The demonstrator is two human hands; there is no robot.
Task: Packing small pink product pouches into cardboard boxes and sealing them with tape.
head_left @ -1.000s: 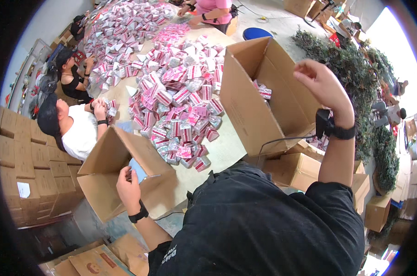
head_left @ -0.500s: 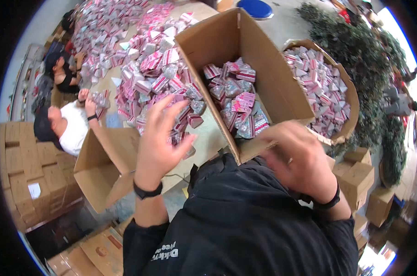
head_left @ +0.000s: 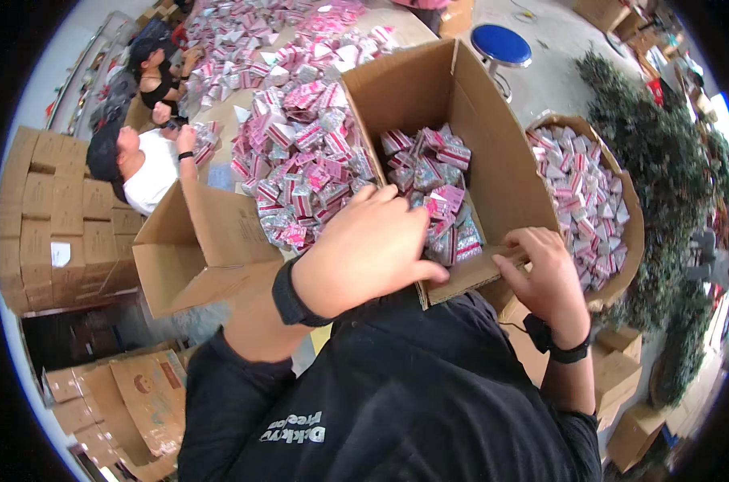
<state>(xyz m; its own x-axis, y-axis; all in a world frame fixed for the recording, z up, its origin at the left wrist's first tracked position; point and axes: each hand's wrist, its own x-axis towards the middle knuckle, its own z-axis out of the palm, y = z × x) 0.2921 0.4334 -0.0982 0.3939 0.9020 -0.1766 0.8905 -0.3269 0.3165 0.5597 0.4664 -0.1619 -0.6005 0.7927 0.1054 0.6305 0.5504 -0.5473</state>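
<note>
A tall cardboard box (head_left: 501, 145) stands tilted against me, part-filled with small wedge-shaped packets (head_left: 429, 173) in pink, white and silvery wrapping. My left hand (head_left: 364, 249) reaches across the box's left wall, back up, with thumb and fingers apart. No packet shows in it, though its palm side is hidden. At the near right corner, my right hand (head_left: 541, 261) grips the rim, its thumb on the near edge. A big heap of similar packets (head_left: 304, 153) lies on the table just left of the box.
Right of the box stands a rounded carton (head_left: 634, 213) full of packets. An opened box (head_left: 212, 233) lies at left, near a person in white (head_left: 151, 165) and another in black. Beyond are a blue stool (head_left: 501, 44), stacked cartons (head_left: 63, 221) and dark green foliage (head_left: 654, 153).
My left hand has moved right from above the heap to the box's left wall. My right hand has settled on the near right rim. The view has shifted.
</note>
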